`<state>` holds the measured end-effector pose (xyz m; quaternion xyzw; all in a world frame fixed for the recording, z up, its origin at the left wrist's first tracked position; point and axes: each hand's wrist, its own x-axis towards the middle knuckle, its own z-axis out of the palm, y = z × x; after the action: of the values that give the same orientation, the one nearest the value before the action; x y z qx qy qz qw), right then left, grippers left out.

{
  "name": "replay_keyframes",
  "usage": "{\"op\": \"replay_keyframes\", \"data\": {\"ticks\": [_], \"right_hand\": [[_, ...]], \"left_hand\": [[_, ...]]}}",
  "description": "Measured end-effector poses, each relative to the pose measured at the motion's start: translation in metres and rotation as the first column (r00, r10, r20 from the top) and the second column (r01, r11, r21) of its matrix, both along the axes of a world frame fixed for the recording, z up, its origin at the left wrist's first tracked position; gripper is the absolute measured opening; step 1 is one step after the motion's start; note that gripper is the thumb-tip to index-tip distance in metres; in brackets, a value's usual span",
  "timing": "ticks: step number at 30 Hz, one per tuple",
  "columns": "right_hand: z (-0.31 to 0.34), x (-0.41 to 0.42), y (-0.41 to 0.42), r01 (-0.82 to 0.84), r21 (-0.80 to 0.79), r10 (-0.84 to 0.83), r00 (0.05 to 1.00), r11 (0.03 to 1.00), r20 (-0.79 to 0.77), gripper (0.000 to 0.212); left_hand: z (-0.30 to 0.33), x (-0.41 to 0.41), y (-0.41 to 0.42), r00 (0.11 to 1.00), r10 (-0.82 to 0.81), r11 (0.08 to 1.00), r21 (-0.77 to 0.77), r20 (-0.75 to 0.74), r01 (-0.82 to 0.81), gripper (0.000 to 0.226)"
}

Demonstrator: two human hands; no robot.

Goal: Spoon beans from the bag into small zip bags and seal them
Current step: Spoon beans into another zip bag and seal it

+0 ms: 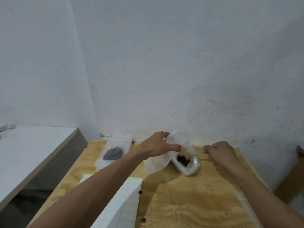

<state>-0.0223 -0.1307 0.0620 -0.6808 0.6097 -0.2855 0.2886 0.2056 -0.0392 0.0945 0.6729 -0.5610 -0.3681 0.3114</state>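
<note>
Plastic, thin and limp: holding a small zip bag [178, 142] open beside the bean bag [187, 162] at the far edge of the plywood tabletop [197, 203].

Probably handling light, soft and slippery, likely collapsing unless gripped at the stiffer zip rim; best taken near the mouth, not the sagging body. Pinching the small bag's upper edge with the left hand [158, 146], thumb stretched along the film, fingers curled behind. Hovering just right of the bean bag with the right hand [220, 152], fingers curled loosely together, possibly around a spoon, though too blurred to tell. Lying further left, well apart: one filled bag [115, 152] of dark beans.
</note>
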Motion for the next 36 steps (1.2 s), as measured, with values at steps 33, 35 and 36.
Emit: {"op": "replay_keyframes", "data": {"ticks": [33,35,36], "right_hand": [[0.081,0.056,0.024,-0.189,-0.298,0.214,0.975,0.936,0.053,0.033],[0.085,0.056,0.027,-0.186,-0.402,0.186,0.982,0.897,-0.038,0.036],[0.086,0.054,0.026,-0.166,-0.437,0.154,0.986,0.884,-0.063,0.038]], "left_hand": [[-0.025,0.04,0.023,0.962,0.044,0.995,-0.099,0.269,-0.018,0.096],[-0.024,0.04,0.021,0.961,0.037,0.997,-0.074,0.274,-0.018,0.092],[-0.025,0.041,0.019,0.967,0.04,0.998,-0.062,0.251,-0.026,0.087]]}}
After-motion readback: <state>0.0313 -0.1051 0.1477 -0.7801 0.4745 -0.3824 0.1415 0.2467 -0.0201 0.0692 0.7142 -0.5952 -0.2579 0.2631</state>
